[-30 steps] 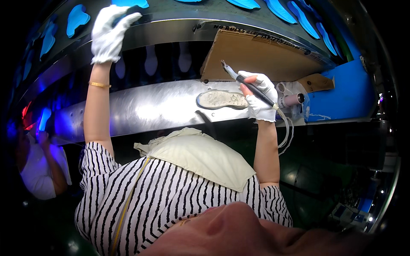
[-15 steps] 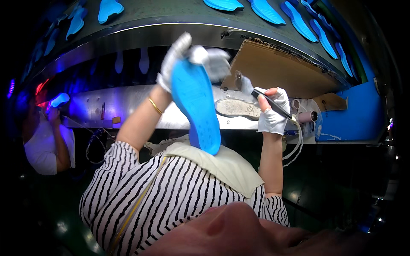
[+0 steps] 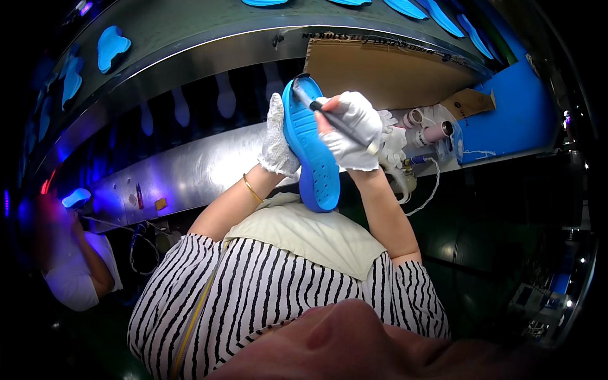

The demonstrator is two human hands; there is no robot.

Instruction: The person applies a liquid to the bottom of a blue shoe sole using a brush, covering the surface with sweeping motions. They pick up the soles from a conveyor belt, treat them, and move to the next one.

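Note:
A blue shoe sole (image 3: 323, 168) stands nearly upright before me, its toe pointing away and its heel end near my apron. My left hand (image 3: 277, 142), in a white glove, grips it along its left side, with part of the fingers hidden behind it. In my right hand (image 3: 356, 130), gloved in white with bare fingertips, is a brush (image 3: 324, 113) with a dark handle. The brush head reaches the toe part of the sole's upper face, where a dark patch shows at the rim.
Blue soles (image 3: 114, 47) lie on the belt (image 3: 209, 19) beyond a metal edge. Cardboard (image 3: 380, 73) leans behind the metal ledge (image 3: 209, 164). At right are a pinkish cylinder (image 3: 437, 132), a white glove (image 3: 394, 136) and a blue panel (image 3: 522, 114). Another person (image 3: 79, 266) works at left.
My right hand has brought the brush left onto the toe of the sole. The left hand now grips the sole's side, lower than before. My view has shifted, and belt soles appear moved.

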